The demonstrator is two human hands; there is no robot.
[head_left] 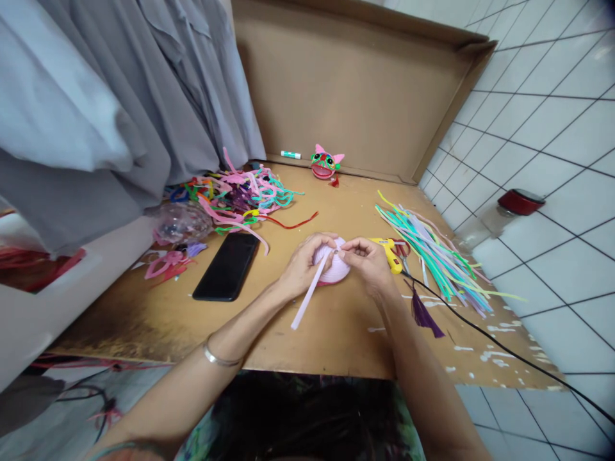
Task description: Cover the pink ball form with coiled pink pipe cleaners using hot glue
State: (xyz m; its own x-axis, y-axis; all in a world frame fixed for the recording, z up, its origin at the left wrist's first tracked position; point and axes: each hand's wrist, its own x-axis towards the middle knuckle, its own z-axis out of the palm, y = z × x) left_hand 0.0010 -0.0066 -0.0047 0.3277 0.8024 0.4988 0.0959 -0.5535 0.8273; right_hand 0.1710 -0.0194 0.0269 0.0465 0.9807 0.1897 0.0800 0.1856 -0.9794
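A round lilac coiled piece [336, 267] with a pink lower edge is held between both hands above the table. My left hand [302, 264] is closed round its left side, with a lilac strip [310, 298] hanging down toward the front from under the fingers. At the piece's upper right, my right hand [368, 259] pinches near its middle, thumb and index finger together. The fingertips of both hands almost meet at the top of the piece. Whatever small bit lies between them is too small to tell.
A black phone [227, 267] and a tangle of coloured pipe cleaners [245, 192] lie left. To the right are a yellow glue gun [393, 256] with its cord, loose pipe cleaners [432, 250] and a purple tassel [425, 314]. A small cat-like face [323, 164] stands at the back.
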